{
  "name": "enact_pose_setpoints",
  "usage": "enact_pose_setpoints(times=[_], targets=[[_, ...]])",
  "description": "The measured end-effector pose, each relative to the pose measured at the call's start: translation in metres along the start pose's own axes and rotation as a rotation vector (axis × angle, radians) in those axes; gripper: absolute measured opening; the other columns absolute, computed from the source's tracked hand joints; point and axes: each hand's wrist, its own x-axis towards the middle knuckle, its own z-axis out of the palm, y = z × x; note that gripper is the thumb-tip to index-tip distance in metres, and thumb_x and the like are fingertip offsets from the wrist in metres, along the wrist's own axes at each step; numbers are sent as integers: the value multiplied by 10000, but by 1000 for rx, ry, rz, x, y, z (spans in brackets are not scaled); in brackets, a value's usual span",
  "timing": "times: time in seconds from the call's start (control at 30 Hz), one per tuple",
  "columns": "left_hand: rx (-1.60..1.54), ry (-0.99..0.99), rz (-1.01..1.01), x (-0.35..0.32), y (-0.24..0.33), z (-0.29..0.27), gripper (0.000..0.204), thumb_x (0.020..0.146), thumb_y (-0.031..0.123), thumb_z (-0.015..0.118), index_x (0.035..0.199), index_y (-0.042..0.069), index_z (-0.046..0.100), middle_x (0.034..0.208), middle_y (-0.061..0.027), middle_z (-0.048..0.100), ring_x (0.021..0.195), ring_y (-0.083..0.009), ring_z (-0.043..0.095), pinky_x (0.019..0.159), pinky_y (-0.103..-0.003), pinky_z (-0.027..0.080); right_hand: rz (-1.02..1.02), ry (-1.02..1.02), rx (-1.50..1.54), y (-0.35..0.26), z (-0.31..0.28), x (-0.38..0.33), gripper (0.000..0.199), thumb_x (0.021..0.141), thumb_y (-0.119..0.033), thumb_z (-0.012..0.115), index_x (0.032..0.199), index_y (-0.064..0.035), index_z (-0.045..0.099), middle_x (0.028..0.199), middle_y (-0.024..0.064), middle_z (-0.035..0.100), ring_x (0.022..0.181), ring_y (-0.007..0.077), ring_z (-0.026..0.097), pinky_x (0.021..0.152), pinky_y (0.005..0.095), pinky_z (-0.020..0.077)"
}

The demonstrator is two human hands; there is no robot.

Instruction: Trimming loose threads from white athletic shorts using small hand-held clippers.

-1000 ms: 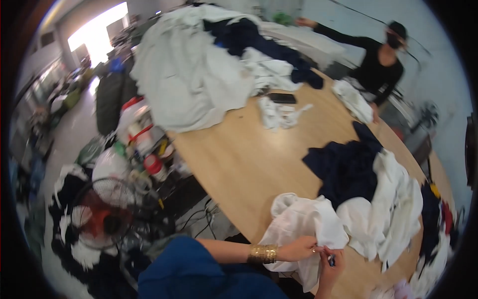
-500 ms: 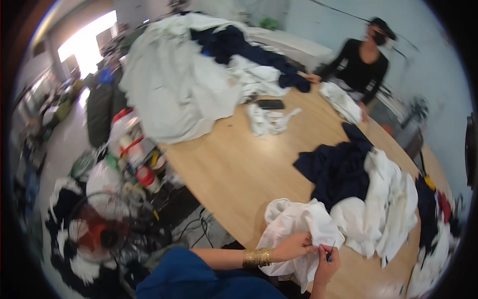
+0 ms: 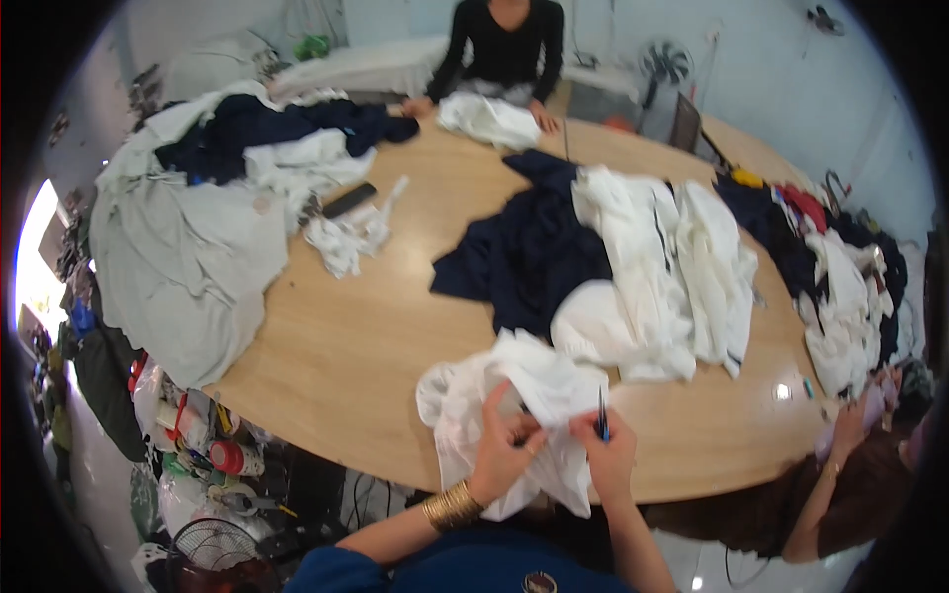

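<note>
A crumpled white garment (image 3: 514, 395) lies at the near edge of the oval wooden table (image 3: 366, 326). My left hand (image 3: 506, 445), with a gold bangle on the wrist, pinches a fold of this cloth. Beside it, my right hand (image 3: 605, 450) holds a thin dark pen-like tool (image 3: 601, 415) point up, and rests against the same garment. Both hands meet over the garment's lower middle.
A navy garment (image 3: 534, 247) and white clothes (image 3: 672, 267) are heaped past my hands. Grey-white fabric (image 3: 188, 257) hangs off the left edge. A phone (image 3: 348, 200) lies mid-left. One person in black (image 3: 504, 49) sits opposite; another person's arm (image 3: 840, 465) rests at right. Clutter and a fan (image 3: 213, 549) stand lower left.
The view has swung right, so the table now sits centred. My hands stay on the white garment, the right still holding the dark tool. The person opposite now handles white cloth.
</note>
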Motion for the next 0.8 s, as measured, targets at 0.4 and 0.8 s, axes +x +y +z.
enact_pose_setpoints(times=[0.4,0.8], targets=[[311,23,183,-2,-3,-1,455,769,-32,646,1169,39,440,858,-84,591,788,-137,598,726,-251,489,68,-27,209,-23,2,-10,81,801,-68,635,829,-10,586,715,-6,588,620,52,501,561,192,404],[441,-149,197,-2,17,-8,261,727,-17,675,980,38,640,819,-80,635,769,-152,605,669,-244,469,-505,-121,-212,-17,1,-34,270,624,75,622,853,-70,621,708,70,581,571,167,540,493,251,401]])
